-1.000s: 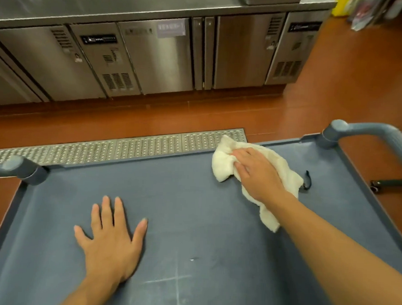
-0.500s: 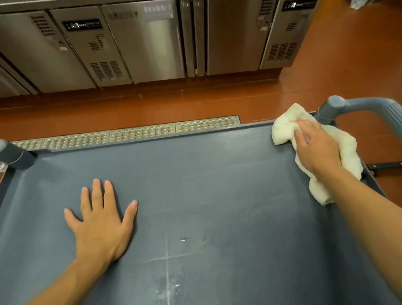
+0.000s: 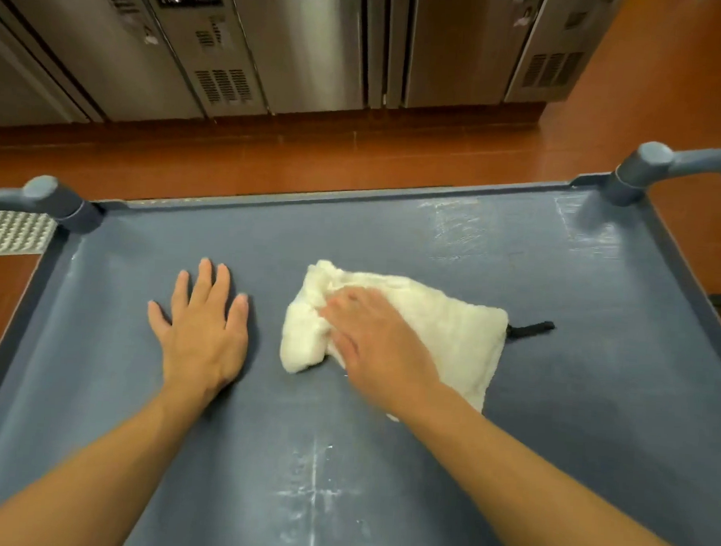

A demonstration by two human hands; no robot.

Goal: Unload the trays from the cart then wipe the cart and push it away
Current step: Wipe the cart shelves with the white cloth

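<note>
The grey-blue cart [image 3: 509, 426] fills the lower view, its top shelf bare of trays. A white cloth [image 3: 444, 319] with a small black loop lies spread near the shelf's middle. My right hand [image 3: 372, 336] presses flat on the cloth's left part, fingers straight and blurred by motion. My left hand [image 3: 203, 327] rests flat on the shelf just left of the cloth, fingers spread. White smears mark the shelf near the front middle and at the far right corner.
Two grey corner posts with handle bars rise at the far left [image 3: 53, 202] and far right [image 3: 644, 170] of the cart. Stainless steel under-counter cabinets [image 3: 320, 45] line the far side across an orange-red floor [image 3: 273, 155]. A metal drain grate [image 3: 10, 233] shows at left.
My right hand has swept the cloth from the far right corner back to the shelf's middle. The view has tilted down and nearer the cabinets; my left hand stays flat.
</note>
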